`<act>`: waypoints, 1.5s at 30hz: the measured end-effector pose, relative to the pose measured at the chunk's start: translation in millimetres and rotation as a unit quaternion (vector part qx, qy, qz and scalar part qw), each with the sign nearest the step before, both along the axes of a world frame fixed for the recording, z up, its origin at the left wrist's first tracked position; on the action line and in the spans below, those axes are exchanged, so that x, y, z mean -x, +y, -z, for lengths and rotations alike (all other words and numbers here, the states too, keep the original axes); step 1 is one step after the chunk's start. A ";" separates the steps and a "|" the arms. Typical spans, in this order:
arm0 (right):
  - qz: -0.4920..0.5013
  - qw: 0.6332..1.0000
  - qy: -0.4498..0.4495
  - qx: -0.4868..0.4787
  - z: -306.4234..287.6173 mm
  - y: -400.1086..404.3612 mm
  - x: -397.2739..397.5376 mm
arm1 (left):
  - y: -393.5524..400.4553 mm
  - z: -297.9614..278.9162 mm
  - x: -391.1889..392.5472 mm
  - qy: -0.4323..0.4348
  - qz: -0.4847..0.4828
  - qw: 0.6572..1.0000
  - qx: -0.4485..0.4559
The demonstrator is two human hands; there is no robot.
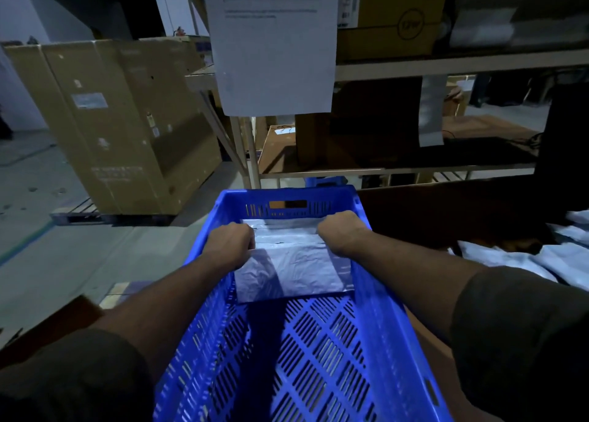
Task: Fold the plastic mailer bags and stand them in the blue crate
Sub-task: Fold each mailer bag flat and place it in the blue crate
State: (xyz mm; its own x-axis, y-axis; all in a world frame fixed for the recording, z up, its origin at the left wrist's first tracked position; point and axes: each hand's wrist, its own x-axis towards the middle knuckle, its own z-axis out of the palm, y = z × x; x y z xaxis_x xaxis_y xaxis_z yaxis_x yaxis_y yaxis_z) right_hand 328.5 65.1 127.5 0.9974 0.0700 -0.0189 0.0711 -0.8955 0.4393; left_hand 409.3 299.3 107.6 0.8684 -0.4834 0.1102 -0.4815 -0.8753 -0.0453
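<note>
Both your hands are down inside the blue crate (366,294) at its far end. Your left hand (231,244) is clamped on the left edge of the folded mailer bag (293,267), fingers curled over the top. Your right hand (341,235) grips the right edge the same way. The bag spans straight between them, long axis running left to right, across the crate's width.

It leans rather than stands: top edge under your knuckles, lower edge slid toward you onto the slotted floor. Just beyond your hands more folded bags (280,225) sit against the far wall.

So the move turns on this: the bag's foot lies nearer you than your hands do, and it needs tipping forward, away from you, to meet that stack upright. Both hands are equally near; neither leads.

Off to your right hand's side, outside the crate, the unfolded mailers (516,259) lie in a pile, well apart.
</note>
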 end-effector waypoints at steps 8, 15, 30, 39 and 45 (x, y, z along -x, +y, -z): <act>0.008 1.000 0.006 0.001 2.3 2.1 6.0 | -0.6 -2.2 6.6 0.016 0.006 1.000 -0.012; 0.005 0.984 -0.108 -0.139 -10.0 1.2 28.3 | -17.3 -19.4 34.0 -0.032 0.033 0.994 0.102; 0.125 0.895 -0.307 -0.300 0.5 -168.6 230.4 | -222.5 -60.9 172.5 -0.053 0.222 0.946 0.230; 0.244 0.876 -0.280 -0.309 26.0 -287.2 339.2 | -375.4 -37.2 252.5 0.031 0.290 0.952 0.096; 0.279 0.837 -0.362 -0.301 31.2 -371.6 362.6 | -449.5 -18.8 283.2 0.048 0.283 0.949 0.133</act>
State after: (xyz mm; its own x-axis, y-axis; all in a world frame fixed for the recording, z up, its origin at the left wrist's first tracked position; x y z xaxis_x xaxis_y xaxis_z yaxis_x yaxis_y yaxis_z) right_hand -34.1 -306.5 96.2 0.6129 -0.6307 0.4760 -0.5210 -0.7755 -0.3566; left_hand 126.1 -150.2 126.4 0.4904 -0.8412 0.2275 -0.8685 -0.4501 0.2078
